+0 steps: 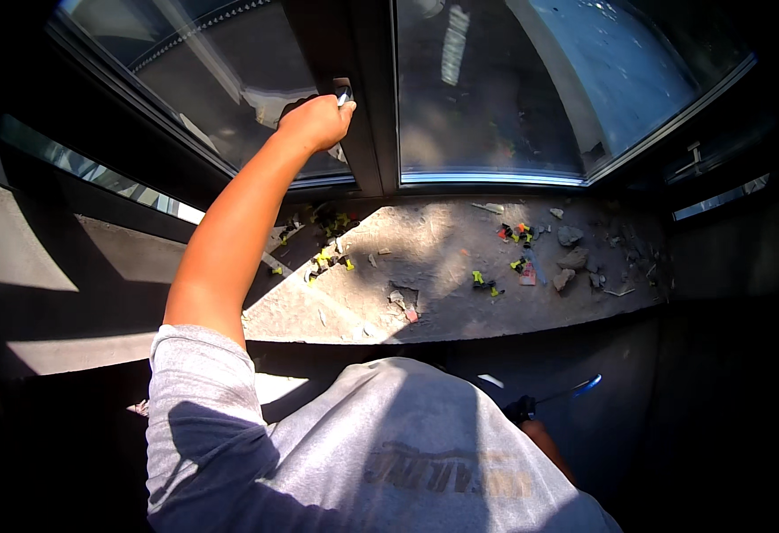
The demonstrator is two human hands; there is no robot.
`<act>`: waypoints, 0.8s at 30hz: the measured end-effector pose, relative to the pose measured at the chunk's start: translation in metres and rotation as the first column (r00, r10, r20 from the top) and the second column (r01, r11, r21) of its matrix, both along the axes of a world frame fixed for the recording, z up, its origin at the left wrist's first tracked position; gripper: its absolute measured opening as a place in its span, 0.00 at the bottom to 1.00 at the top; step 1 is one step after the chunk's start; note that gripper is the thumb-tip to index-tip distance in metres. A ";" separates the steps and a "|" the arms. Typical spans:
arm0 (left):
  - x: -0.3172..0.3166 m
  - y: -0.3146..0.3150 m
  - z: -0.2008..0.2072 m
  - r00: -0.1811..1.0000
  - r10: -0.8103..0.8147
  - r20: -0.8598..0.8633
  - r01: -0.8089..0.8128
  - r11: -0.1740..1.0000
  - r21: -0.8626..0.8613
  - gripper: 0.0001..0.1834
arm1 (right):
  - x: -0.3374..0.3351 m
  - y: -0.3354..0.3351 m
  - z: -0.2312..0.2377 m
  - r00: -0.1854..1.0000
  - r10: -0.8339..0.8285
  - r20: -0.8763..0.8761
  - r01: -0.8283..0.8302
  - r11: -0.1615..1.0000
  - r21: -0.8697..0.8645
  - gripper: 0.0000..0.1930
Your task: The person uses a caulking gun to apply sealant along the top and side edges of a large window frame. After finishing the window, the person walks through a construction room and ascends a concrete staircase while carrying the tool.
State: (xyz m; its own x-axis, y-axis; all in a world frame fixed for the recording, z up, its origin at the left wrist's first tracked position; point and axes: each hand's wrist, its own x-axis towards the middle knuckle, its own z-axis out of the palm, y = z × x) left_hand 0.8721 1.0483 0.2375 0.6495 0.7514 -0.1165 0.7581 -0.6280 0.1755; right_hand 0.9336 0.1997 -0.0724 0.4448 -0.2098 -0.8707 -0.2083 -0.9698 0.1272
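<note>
My left arm reaches forward, and my left hand (316, 123) is closed around the window handle (344, 91) on the dark window frame (373, 133). Low on the right, beside my grey shirt, my right hand (537, 433) is mostly in shadow. It appears closed on the dark grip of a long thin tool (569, 391). The tool's slim shaft points right and ends in a bright bluish tip; its exact kind cannot be made out. Glass panes stand on both sides of the frame's upright, and the left pane (229, 98) is nearest my left hand.
Below the window runs a dusty concrete sill (443, 258). Yellow and black plastic pieces (323, 261) lie scattered on it. Broken stone chunks (572, 258) and a small red-and-white scrap (528, 274) lie toward the right. Deep shadow covers the area under the sill.
</note>
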 end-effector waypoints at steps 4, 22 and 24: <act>0.010 -0.013 0.010 0.999 -0.004 -0.052 0.006 0.999 0.053 0.27 | -0.005 -0.027 -0.034 0.997 0.072 -0.018 -0.070 0.992 0.103 0.15; -0.300 -0.189 -0.029 0.844 -0.243 0.477 0.007 0.896 0.444 0.14 | 0.054 0.056 0.024 0.992 0.126 0.000 -0.126 0.991 0.053 0.10; -0.376 -0.206 -0.066 0.925 -0.067 0.373 -0.112 0.892 0.437 0.17 | 0.059 0.074 0.032 0.986 0.166 -0.012 -0.166 0.985 0.037 0.10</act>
